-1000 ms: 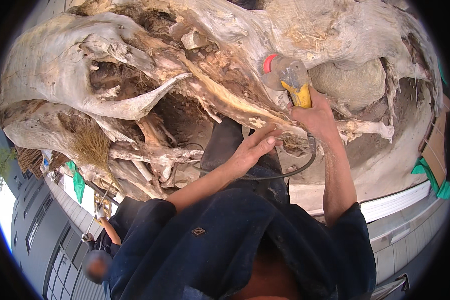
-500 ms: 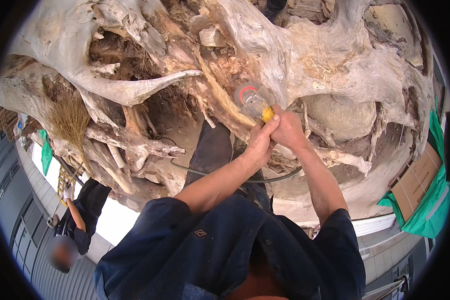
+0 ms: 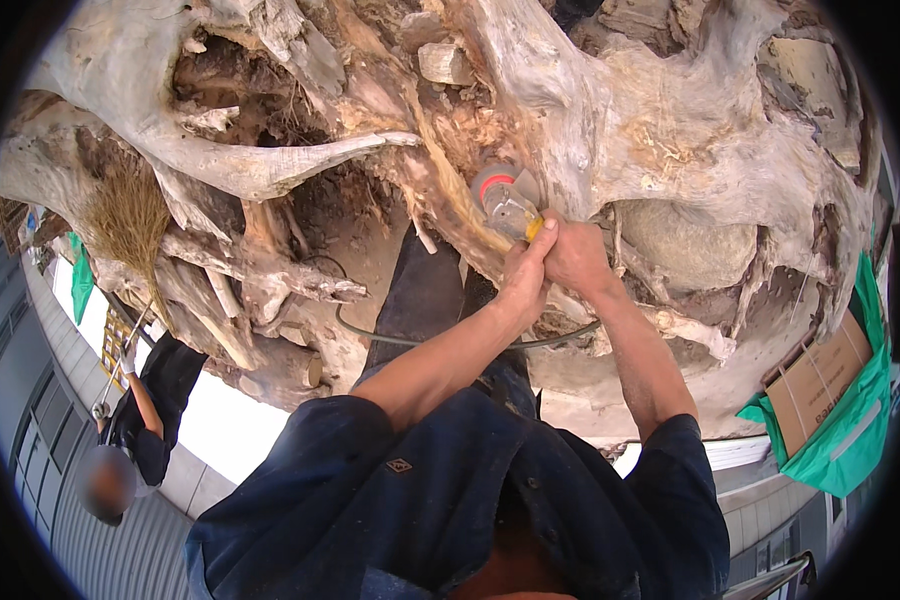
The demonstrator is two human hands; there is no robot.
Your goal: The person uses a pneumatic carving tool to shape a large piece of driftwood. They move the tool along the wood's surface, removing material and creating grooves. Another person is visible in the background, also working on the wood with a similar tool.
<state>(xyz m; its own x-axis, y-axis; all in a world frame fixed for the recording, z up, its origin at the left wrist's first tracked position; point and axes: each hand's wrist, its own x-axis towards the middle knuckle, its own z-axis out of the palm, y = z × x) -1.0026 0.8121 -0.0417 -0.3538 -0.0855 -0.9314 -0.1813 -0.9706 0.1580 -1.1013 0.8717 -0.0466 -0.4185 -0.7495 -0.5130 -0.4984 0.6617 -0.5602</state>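
Two hands hold one tool up against a big old stump [image 3: 610, 130]. The tool is a grinder [image 3: 505, 200] with a grey round head, a red edge and a yellow body. The left hand [image 3: 522, 285] is shut tight around the yellow end from below and from the left. The right hand [image 3: 575, 258] is shut tight around it too, just beside the left hand, on the right. Both hands touch each other, so the grip is closed on the grinder from both sides. The grinder sticks out above the hands, up and to the left of the grip. Its round head is right at the pale wood, at a light brown strip that runs down the stump; I cannot tell if it touches. A dark cord [image 3: 390, 338] runs from under the hands, curves left and goes up into a dark hollow in the wood. The stump fills the top of the view, with many thick roots and holes. Both arms are bare and come up from a dark blue shirt [image 3: 440, 500]. Far to the left, well apart, another person [image 3: 140, 420] in dark clothes bends over by a grey wall. On the right, a green sheet [image 3: 850, 440] lies with a brown box [image 3: 815, 385] on it.
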